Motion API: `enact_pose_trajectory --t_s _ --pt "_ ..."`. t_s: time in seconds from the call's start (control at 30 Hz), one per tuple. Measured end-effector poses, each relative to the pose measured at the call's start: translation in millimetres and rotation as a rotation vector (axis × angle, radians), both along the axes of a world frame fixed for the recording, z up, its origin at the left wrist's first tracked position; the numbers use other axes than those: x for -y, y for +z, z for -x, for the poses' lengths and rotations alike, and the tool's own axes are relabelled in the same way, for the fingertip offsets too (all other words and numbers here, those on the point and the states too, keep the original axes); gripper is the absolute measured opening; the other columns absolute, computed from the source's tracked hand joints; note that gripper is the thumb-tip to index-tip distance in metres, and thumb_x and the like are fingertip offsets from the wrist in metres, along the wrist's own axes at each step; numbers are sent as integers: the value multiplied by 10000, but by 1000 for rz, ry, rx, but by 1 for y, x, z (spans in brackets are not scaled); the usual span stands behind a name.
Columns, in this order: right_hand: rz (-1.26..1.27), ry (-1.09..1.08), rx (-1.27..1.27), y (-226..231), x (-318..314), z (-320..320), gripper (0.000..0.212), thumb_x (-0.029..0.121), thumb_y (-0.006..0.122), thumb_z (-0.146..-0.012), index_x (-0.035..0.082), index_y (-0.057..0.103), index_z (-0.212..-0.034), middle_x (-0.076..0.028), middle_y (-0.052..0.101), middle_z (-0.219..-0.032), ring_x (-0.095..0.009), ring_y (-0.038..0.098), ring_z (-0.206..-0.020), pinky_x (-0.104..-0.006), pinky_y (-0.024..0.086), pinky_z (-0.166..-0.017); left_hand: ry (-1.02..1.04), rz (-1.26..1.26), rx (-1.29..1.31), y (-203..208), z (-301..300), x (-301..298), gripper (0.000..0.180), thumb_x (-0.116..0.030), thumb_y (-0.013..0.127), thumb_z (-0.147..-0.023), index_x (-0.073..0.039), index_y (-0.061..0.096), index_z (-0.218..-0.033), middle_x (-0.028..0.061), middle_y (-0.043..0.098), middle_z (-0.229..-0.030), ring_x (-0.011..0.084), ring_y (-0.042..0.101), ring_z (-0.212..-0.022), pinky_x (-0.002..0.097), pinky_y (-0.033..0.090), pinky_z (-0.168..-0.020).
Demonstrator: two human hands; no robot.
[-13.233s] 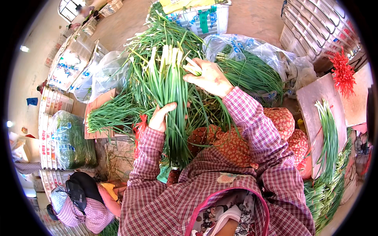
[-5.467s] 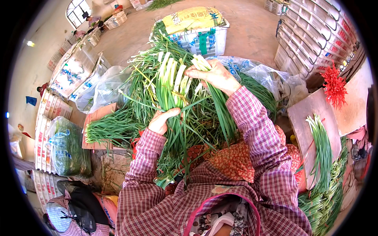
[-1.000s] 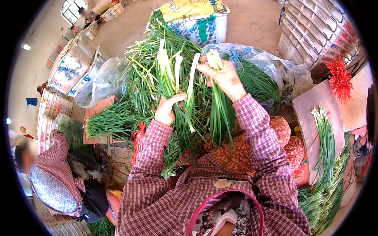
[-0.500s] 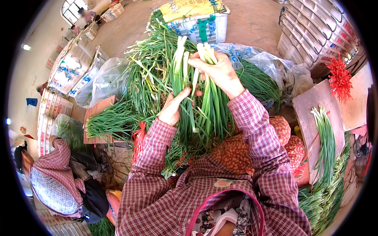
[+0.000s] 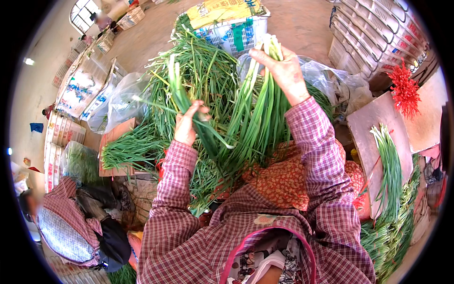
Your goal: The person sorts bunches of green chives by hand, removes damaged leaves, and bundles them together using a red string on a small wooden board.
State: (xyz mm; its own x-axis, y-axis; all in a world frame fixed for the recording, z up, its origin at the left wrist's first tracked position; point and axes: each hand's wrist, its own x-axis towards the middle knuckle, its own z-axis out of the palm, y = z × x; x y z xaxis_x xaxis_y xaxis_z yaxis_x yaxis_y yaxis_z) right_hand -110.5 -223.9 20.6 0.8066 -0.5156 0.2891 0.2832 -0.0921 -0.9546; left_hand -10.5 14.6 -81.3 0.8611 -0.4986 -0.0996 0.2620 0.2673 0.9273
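My right hand (image 5: 283, 71) is closed round a thick bunch of scallions (image 5: 255, 106), just below the white ends, and the green leaves hang down toward my lap. Left of it, my left hand (image 5: 189, 124) grips a smaller bunch of scallions (image 5: 176, 85), white ends up. One loose pale stalk sticks out sideways from that bunch. The two bunches are apart at the top, while their leaves meet lower down. Beneath and beyond my hands lies a big heap of loose scallions (image 5: 203, 61).
A white crate (image 5: 236, 40) with a yellow sack stands beyond the heap. On the right, a board (image 5: 378, 111) carries a scallion bundle (image 5: 388, 161), near red ties (image 5: 404, 92) and stacked crates (image 5: 369, 38). A person (image 5: 66, 227) sits at lower left. Clear plastic (image 5: 127, 99) lies left.
My hands have moved apart: the left one leftward with its smaller bunch, the right one slightly up and right with the larger bunch.
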Motion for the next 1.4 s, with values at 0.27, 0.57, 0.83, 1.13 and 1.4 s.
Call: enact_pose_trajectory --t_s 0.27,0.57,0.83,1.13,1.4 --pt "42 167 -59 9 13 -2 291 267 710 -718 50 632 -895 4 610 -738 -46 519 -556 -201 435 -506 -24 -17 128 40 1 12 216 -118 683 -726 -51 596 -912 66 630 -780 10 386 -426 152 299 -367" --pt "44 168 -47 13 -15 -8 301 264 725 -702 38 623 -874 15 587 -693 -44 498 -519 -197 416 -471 -100 -36 234 67 36 75 237 -53 732 -663 -75 580 -843 -21 584 -730 17 407 -451 169 297 -388" --pt "336 194 -143 -11 -19 -6 305 282 690 -715 43 622 -891 -21 576 -598 -78 516 -488 -239 422 -469 -27 -1 239 63 34 72 213 -25 709 -667 -86 576 -822 -28 585 -685 13 419 -453 157 279 -378" --pt "456 209 -243 -5 -14 -2 265 253 661 -737 38 643 -891 -33 580 -569 -82 535 -472 -240 447 -465 -11 -10 267 64 29 54 183 -37 707 -667 -69 606 -817 -11 597 -658 7 407 -428 150 266 -368" --pt "684 -170 0 -3 11 0 283 292 667 -733 35 617 -840 -89 634 -688 -157 586 -536 -302 453 -525 74 -18 140 47 12 38 202 -46 718 -669 -72 572 -805 -13 575 -670 19 397 -429 162 279 -364"
